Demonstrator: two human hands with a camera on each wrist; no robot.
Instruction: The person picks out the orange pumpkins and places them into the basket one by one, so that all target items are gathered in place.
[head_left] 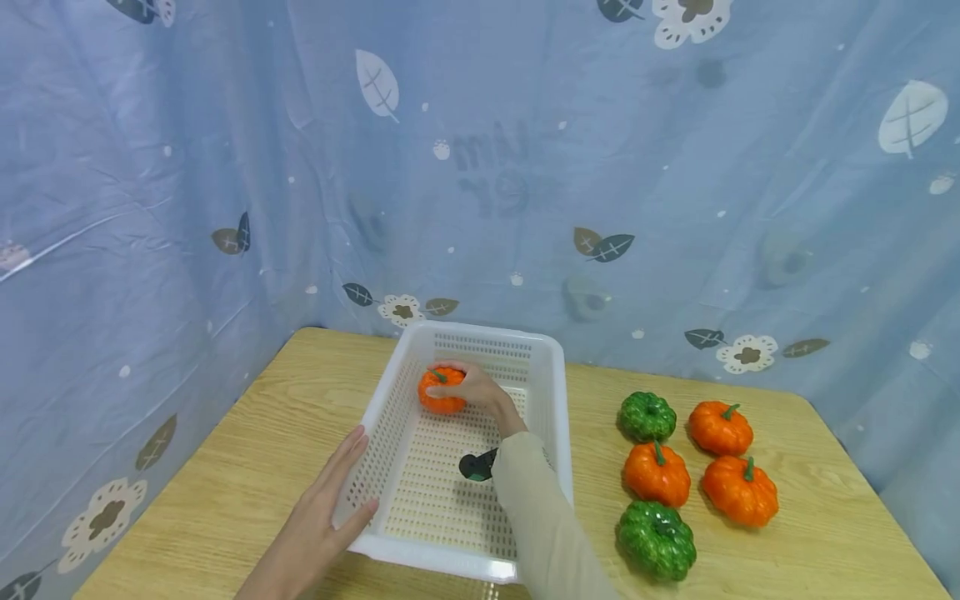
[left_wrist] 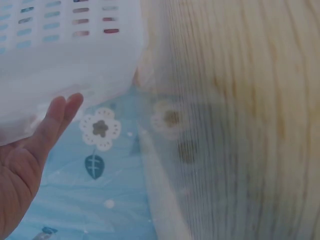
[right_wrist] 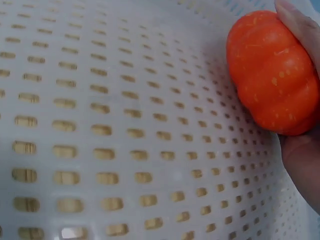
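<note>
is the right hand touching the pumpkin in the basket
Touching: the right wrist view shows the right hand gripping the orange pumpkin from both sides.

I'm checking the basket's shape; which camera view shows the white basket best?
The head view: nearly the whole white basket shows, though the right arm, left hand and orange pumpkin hide parts. The left wrist view shows only a cut-off section; the right wrist view, part of its slotted inside up close.

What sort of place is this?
Probably a staged recording corner, not a working kitchen: printed cloth hangs behind and along the left of a wooden table, which bears a plastic basket and glossy pumpkins that may be props.
</note>
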